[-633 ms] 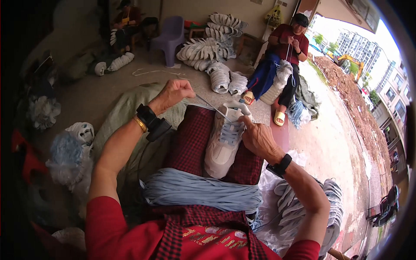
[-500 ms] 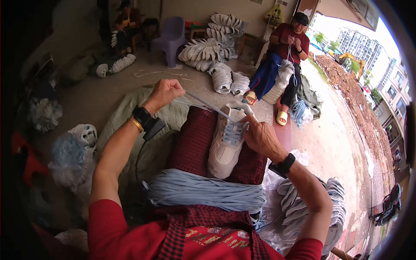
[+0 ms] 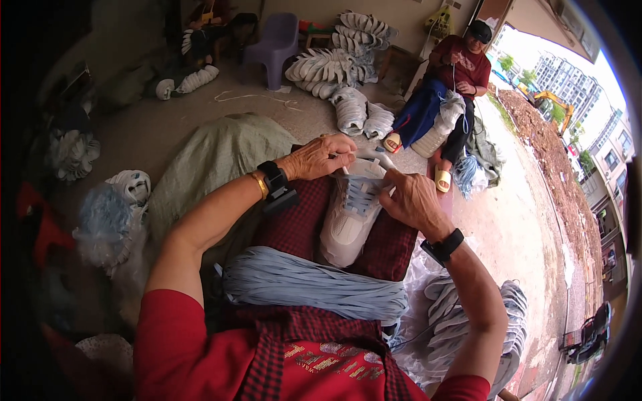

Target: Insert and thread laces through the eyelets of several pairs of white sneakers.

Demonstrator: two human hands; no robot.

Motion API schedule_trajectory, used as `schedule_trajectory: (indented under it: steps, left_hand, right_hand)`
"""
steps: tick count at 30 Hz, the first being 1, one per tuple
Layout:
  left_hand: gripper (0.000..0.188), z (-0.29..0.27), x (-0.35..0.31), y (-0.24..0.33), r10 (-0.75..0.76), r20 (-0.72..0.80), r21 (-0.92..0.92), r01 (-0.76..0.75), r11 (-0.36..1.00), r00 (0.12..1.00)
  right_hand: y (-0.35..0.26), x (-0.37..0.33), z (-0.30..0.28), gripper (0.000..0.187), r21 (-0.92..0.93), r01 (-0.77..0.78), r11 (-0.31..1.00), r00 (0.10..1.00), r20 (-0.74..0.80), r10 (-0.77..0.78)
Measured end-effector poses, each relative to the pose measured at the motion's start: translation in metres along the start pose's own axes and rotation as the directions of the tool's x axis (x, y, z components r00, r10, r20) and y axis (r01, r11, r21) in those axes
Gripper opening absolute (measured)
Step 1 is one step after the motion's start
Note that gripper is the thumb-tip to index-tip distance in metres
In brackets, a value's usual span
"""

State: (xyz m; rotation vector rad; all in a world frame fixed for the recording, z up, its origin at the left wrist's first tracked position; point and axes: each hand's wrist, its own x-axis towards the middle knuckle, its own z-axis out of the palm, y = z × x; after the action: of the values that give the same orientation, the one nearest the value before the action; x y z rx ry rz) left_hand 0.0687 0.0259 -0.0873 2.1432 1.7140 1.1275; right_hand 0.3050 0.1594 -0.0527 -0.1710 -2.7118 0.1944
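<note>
A white sneaker (image 3: pixel 343 235) lies between my knees on dark red checked cloth (image 3: pixel 294 224), its toe toward me. Pale blue-grey shoelace (image 3: pixel 361 195) crosses its tongue in several rows. My left hand (image 3: pixel 326 158) is at the upper left of the lacing, thumb and fingers pinched on the lace. On the shoe's right side, my right hand (image 3: pixel 416 204) has its fingers closed at the upper eyelets, on the lace there; its fingertips are partly hidden. A thick bundle of loose blue-grey laces (image 3: pixel 314 284) lies across my lap, nearer than the shoe.
Green-grey sacking (image 3: pixel 207 157) lies at my left. Stacked shoes (image 3: pixel 445 327) in clear plastic sit at my right, more shoe stacks (image 3: pixel 321 70) at the back near a purple chair (image 3: pixel 273 50). A seated co-worker (image 3: pixel 461 67) handles laces at the far right; another person sits at the back left.
My left hand has come right and down from out at the left, where it held the lace stretched, to the shoe's opening. My right hand stays by the eyelets. The co-worker's hands have parted.
</note>
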Motion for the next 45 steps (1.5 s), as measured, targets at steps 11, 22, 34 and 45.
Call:
schedule_trajectory:
  steps: [11,22,34,45]
  left_hand:
    - [0.015,-0.002,0.003,0.004,0.006,0.099,0.059,-0.012,0.998,0.995]
    - [0.022,-0.013,0.023,-0.009,-0.043,0.240,-0.009,0.046,0.999,0.970]
    - [0.023,-0.011,0.020,-0.015,-0.090,0.223,-0.059,0.106,0.993,0.971]
    - [0.029,-0.018,0.025,-0.002,-0.172,0.318,-0.088,0.210,0.974,0.932]
  right_hand:
    - [-0.035,0.005,0.009,0.018,0.024,0.081,0.996,0.990,-0.117,-0.077]
    - [-0.042,0.024,0.029,0.012,-0.002,-0.072,0.997,0.989,-0.130,0.071]
    - [-0.043,0.027,0.027,0.013,0.035,-0.142,0.989,0.990,-0.009,0.143]
    - [-0.032,0.025,0.012,0.008,0.370,-0.130,0.920,0.984,0.161,0.074]
